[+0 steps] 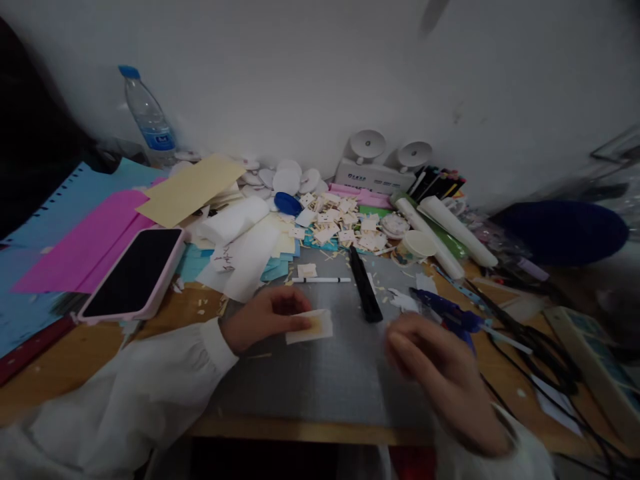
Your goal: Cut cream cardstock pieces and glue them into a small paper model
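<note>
Grey mat (320, 387) on my worktop (250, 427), left fingers (300, 323) pinching pale paper (323, 325), right fingers (400, 337) curled, grip unclear.

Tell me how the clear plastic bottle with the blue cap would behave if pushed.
The clear plastic bottle with the blue cap would probably tip readily if pushed high up, being tall and narrow. Its thin-looking clear wall suggests it could dent under a firm squeeze. If knocked over, it would likely roll, since its body looks round.
</note>
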